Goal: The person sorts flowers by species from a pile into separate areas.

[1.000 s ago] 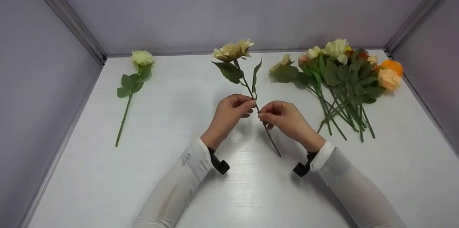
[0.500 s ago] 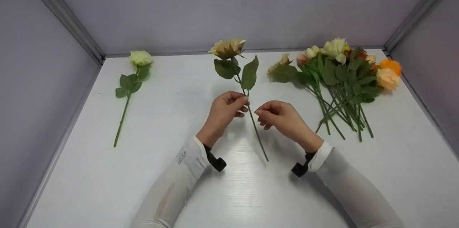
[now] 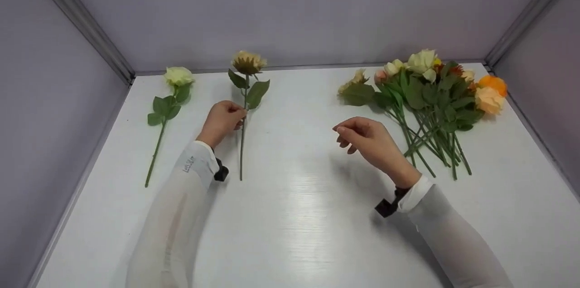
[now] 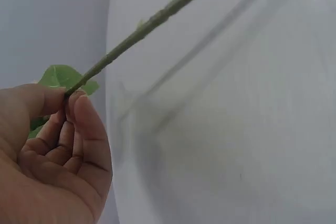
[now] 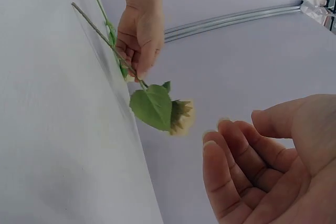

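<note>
My left hand (image 3: 223,120) pinches the stem of a cream sunflower-like flower (image 3: 248,62) between thumb and fingertips, just under its two leaves. The bloom points away from me, and the bare stem (image 4: 152,23) crosses the left wrist view with its shadow on the table. To the left, a pale rose (image 3: 178,76) lies flat with its green stem toward me. My right hand (image 3: 369,139) hovers over the table with fingers loosely curled and nothing between them. In the right wrist view, its thumb and fingertips are apart, and the held flower (image 5: 152,107) shows beyond.
At the right lies a heap of flowers (image 3: 430,93) with crossing stems, including orange, peach, white and red blooms. Another cream bloom (image 3: 355,86) sticks out at the heap's left side. Grey walls (image 3: 290,12) border the white table (image 3: 290,224) at the back and sides.
My left hand has carried the cream flower leftward, and its stem has swung nearly straight toward me. My right hand has let go of the stem and shifted slightly right.
</note>
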`<state>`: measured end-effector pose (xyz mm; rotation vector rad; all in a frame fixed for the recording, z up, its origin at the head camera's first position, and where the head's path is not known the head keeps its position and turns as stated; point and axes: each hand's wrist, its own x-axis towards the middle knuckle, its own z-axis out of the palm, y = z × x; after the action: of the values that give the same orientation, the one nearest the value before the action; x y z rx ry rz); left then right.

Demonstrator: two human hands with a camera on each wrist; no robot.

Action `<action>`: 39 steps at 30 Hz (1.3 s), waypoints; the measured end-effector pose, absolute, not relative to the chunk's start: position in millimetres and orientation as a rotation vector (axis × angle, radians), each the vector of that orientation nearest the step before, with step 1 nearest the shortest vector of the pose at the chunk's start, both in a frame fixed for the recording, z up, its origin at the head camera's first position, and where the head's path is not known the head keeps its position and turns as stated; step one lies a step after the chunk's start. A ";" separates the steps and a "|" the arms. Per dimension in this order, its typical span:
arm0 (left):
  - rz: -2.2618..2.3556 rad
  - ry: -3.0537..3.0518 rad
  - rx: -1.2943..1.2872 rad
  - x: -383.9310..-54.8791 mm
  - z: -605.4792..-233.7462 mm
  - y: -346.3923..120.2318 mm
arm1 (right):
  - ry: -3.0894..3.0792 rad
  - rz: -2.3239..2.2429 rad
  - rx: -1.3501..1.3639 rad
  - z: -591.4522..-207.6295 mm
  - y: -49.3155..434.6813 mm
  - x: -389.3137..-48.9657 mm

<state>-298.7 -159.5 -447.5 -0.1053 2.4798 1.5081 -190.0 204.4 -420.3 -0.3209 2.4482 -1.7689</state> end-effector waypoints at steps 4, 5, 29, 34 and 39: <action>1.352 2.554 -0.136 -303.5 -455.5 -172.4 | 2.447 -1.756 -0.317 -421.7 204.8 -190.2; 1.327 2.580 -0.128 -304.1 -457.0 -173.4 | 2.445 -1.753 -0.316 -422.5 205.0 -190.5; 1.156 2.772 -0.113 -308.9 -464.0 -176.1 | 2.493 -1.612 -0.266 -428.8 205.3 -193.6; 1.181 2.751 -0.096 -306.1 -459.2 -180.0 | 2.535 -1.571 -0.263 -429.9 208.9 -196.7; 1.213 2.845 0.015 -298.1 -443.5 -170.1 | 2.587 -1.537 -0.251 -430.1 218.6 -201.0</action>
<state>-298.1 -170.1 -443.5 0.0153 2.8449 1.2131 -201.0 218.6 -430.1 -0.2511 2.5870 -1.5368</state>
